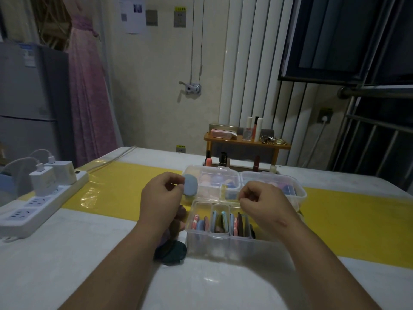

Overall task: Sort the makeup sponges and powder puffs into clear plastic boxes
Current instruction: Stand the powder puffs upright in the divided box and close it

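The left hand [162, 193] is pinching a pale blue powder puff [190, 185] in a closed grip, holding it above the counter [67, 253], left of the near clear box [220, 229]. The right hand [264, 203] is hovering over that box's right compartments, fingers curled; whether its grip is holding anything is impossible to tell. Two more boxes [270, 184] are sitting just beyond.
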`<state>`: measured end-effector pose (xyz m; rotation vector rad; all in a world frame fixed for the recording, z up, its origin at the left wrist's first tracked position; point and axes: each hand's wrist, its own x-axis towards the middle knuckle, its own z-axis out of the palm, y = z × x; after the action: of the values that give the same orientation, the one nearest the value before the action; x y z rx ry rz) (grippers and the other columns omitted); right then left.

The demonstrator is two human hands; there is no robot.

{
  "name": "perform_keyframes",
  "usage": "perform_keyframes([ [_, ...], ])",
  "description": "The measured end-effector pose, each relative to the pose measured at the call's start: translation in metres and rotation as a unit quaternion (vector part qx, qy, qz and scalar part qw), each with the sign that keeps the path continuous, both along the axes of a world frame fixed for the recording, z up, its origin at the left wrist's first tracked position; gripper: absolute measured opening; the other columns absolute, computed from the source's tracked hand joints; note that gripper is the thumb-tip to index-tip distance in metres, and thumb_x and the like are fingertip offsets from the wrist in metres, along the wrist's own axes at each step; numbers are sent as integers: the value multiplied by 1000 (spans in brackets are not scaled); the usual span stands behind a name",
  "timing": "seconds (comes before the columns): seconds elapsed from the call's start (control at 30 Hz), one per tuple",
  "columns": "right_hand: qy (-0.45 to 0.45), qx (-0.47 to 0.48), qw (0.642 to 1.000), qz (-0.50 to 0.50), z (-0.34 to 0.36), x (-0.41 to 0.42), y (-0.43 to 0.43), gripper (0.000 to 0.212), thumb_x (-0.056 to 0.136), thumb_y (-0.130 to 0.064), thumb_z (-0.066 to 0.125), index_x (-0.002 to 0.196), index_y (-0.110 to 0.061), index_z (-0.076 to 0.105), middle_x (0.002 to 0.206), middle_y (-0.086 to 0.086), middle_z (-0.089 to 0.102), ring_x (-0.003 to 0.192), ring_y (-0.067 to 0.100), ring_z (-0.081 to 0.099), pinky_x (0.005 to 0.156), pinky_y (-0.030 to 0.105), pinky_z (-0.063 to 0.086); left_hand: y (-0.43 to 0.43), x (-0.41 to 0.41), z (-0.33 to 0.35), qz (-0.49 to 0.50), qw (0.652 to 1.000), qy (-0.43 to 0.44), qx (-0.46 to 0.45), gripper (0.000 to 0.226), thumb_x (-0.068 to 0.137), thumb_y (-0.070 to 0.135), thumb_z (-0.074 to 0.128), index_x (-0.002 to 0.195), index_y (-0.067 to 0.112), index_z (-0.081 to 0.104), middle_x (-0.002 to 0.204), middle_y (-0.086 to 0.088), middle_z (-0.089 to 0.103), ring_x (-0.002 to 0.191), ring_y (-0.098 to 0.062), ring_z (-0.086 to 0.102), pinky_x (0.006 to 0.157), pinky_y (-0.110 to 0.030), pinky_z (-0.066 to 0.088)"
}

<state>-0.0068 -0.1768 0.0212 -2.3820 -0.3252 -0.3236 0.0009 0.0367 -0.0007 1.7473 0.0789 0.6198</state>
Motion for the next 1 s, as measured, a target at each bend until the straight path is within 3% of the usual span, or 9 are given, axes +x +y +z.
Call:
perform_keyframes([
  [0.13, 3, 28, 999, 18, 1, -2, 1, 13, 91, -12, 60, 88, -25, 64, 85, -5, 63, 76, 8, 57, 63, 19, 43, -2, 1, -3, -60, 996, 10, -64, 21, 89, 6, 66, 83, 24, 75, 85, -2, 70, 71, -28, 66, 57, -53, 60],
  [0.2, 4, 44, 999, 27, 2, -2, 2, 15, 91, -12, 61, 94, -26, 64, 91, -8, 62, 75, 8, 56, 63, 19, 45, -3, -1, -3, -87, 994, 15, -62, 22, 89, 6, 66, 84, 25, 76, 85, 3, 71, 78, -29, 65, 60, -57, 59],
  [0.3, 11, 75, 995, 58, 3, -3, 4, 25, 92, -11, 60, 102, -33, 61, 105, -16, 61, 76, 8, 59, 65, 20, 51, -6, -4, -1, -126, 991, 18, -38, 22, 89, 6, 67, 88, 25, 77, 87, 6, 73, 81, -23, 65, 60, -44, 57],
  [0.4, 24, 97, 991, 88, 2, -3, 5, 32, 94, -10, 58, 108, -38, 61, 113, -16, 62, 91, 8, 61, 73, 22, 55, -7, -6, 0, -166, 986, 4, -16, 26, 88, 5, 69, 88, 29, 78, 91, 8, 74, 87, -18, 65, 64, -24, 51],
  [0.47, 21, 104, 991, 87, 2, -3, 5, 27, 95, -12, 58, 106, -35, 66, 111, -14, 63, 95, 10, 60, 76, 25, 54, -7, -7, 0, -179, 984, 7, 2, 26, 87, 8, 71, 87, 33, 78, 94, 9, 74, 90, -15, 62, 71, -21, 48],
  [0.6, -12, 129, 989, 73, 3, -3, 4, 21, 94, -11, 60, 96, -28, 70, 99, -10, 66, 87, 7, 60, 71, 19, 49, -7, -9, 1, -211, 976, 19, 42, 25, 87, 12, 72, 92, 36, 76, 104, 17, 70, 92, 10, 56, 76, -18, 43],
  [0.73, -62, 178, 982, 31, 8, -2, -2, 20, 88, -3, 61, 84, -21, 69, 85, -4, 65, 77, 8, 59, 66, 23, 50, -6, -2, -7, -176, 983, 14, 57, 22, 85, 12, 74, 85, 34, 77, 103, 8, 68, 94, -9, 61, 81, -28, 49],
  [0.83, -83, 167, 982, -3, 10, -1, -7, 20, 86, -2, 59, 74, -18, 63, 75, -2, 60, 71, 9, 53, 61, 25, 44, -7, 4, -12, -125, 988, 21, 91, 20, 86, 10, 71, 82, 30, 74, 96, 5, 63, 87, -13, 60, 76, -30, 51],
  [1.0, -75, 78, 993, -36, 8, 3, -16, 16, 81, -8, 59, 67, -14, 60, 63, -1, 55, 62, 14, 50, 56, 31, 41, -8, 5, -12, -92, 982, 34, 162, 21, 88, 10, 67, 77, 28, 68, 94, 6, 62, 74, 3, 58, 55, -7, 43],
])
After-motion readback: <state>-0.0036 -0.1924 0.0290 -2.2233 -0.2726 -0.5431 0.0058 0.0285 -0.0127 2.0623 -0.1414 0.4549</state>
